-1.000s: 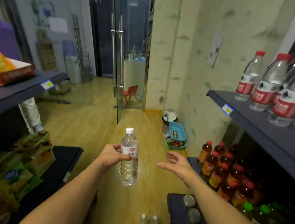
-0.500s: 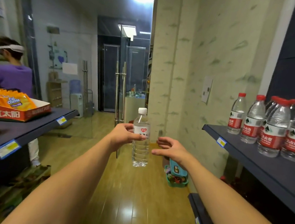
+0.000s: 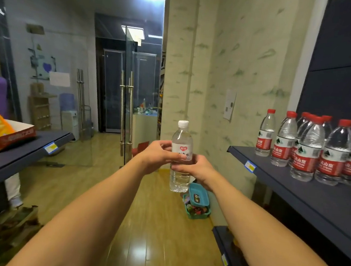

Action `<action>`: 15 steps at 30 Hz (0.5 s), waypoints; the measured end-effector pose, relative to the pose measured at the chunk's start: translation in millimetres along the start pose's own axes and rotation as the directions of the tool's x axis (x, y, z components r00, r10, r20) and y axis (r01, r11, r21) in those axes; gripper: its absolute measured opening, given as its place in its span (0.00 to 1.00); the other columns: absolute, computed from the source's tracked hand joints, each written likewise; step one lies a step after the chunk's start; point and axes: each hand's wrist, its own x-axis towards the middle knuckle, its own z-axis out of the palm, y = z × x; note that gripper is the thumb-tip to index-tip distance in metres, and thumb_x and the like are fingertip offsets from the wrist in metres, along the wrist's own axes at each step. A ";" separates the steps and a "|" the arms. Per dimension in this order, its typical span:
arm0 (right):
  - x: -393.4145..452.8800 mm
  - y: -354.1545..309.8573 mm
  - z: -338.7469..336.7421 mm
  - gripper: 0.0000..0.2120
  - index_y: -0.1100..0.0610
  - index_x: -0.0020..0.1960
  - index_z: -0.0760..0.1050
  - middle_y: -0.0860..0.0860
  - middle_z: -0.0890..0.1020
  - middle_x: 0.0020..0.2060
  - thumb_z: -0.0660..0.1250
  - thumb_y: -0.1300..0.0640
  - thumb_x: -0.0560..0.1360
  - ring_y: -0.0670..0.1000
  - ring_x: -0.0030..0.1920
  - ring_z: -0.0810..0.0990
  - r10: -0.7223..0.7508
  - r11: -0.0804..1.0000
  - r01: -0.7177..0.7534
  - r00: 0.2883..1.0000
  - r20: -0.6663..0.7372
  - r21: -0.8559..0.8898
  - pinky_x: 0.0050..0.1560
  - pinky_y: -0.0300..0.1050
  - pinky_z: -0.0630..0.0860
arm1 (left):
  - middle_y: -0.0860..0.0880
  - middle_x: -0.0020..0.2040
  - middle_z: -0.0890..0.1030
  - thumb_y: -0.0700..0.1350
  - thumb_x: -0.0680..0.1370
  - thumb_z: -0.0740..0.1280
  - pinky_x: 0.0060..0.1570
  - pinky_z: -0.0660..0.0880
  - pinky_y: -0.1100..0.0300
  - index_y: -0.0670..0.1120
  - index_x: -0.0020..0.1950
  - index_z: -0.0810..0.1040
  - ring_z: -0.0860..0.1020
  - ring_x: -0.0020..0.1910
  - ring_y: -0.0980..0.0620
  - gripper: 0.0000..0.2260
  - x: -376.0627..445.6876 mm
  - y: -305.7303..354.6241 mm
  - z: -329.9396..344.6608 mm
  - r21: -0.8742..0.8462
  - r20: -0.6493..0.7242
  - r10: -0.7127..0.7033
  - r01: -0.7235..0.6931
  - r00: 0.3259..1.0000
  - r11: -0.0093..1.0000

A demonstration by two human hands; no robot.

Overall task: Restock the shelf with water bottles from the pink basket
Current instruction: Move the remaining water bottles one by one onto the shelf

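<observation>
Both the left hand (image 3: 157, 155) and right hand (image 3: 196, 169) grip an upright clear plastic white-capped water bottle (image 3: 179, 175). Its red-and-white label is unreadable. Red-capped bottles (image 3: 308, 153) reading "SPRING" stand on the dark shelf (image 3: 313, 200).

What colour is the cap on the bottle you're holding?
White, on the held bottle; clearest in the head view.

A clear plastic water bottle with a white cap (image 3: 181, 154) stands upright in mid-air at the centre, with the left hand (image 3: 157, 155) on its left side and the right hand (image 3: 196, 170) on its right and lower down. To the right, a dark shelf board (image 3: 304, 199) carries a cluster of red-capped, red-labelled water bottles (image 3: 309, 148). To the left, another dark shelf (image 3: 20, 153) bears an orange cardboard tray of snack bags (image 3: 2, 134). On the wooden floor (image 3: 151, 226) beyond the hands, against the right wall, sits a teal plastic box (image 3: 197, 204).
</observation>
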 end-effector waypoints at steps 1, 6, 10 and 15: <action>0.3 2.0 -4.1 0.27 0.60 0.60 0.81 0.56 0.87 0.50 0.83 0.62 0.63 0.56 0.54 0.86 0.013 1.000 -0.013 1.000 -0.012 0.002 0.59 0.53 0.81 | 0.48 0.47 0.89 0.30 0.72 0.76 0.46 0.83 0.60 0.39 0.61 0.81 0.88 0.48 0.52 0.18 2.0 1.3 4.3 0.010 0.022 0.000 0.000 1.000 1.000; -5.7 7.0 -30.7 0.34 0.58 0.59 0.81 0.53 0.88 0.50 0.86 0.54 0.55 0.52 0.52 0.87 0.027 1.000 -0.027 0.994 -0.105 0.001 0.60 0.55 0.81 | 0.46 0.54 0.87 0.31 0.75 0.75 0.49 0.83 0.61 0.40 0.64 0.79 0.87 0.52 0.51 0.19 18.5 3.4 24.6 -0.007 0.098 0.037 -0.036 0.995 0.999; -19.6 -2.0 -64.3 0.27 0.58 0.59 0.82 0.53 0.88 0.49 0.84 0.59 0.62 0.50 0.51 0.87 0.008 1.000 -0.012 0.977 -0.215 -0.015 0.59 0.52 0.82 | 0.46 0.58 0.85 0.33 0.76 0.73 0.59 0.81 0.59 0.43 0.62 0.79 0.84 0.57 0.49 0.15 38.4 14.6 52.0 -0.080 0.165 0.051 -0.038 0.985 0.996; -53.2 -23.6 -129.3 0.28 0.58 0.59 0.81 0.50 0.88 0.48 0.85 0.57 0.62 0.47 0.50 0.87 -0.014 0.997 -0.016 0.925 -0.380 -0.076 0.55 0.45 0.82 | 0.41 0.64 0.83 0.38 0.74 0.77 0.72 0.73 0.51 0.42 0.62 0.81 0.80 0.66 0.45 0.17 69.0 32.8 106.1 -0.194 0.249 0.115 -0.067 0.962 0.979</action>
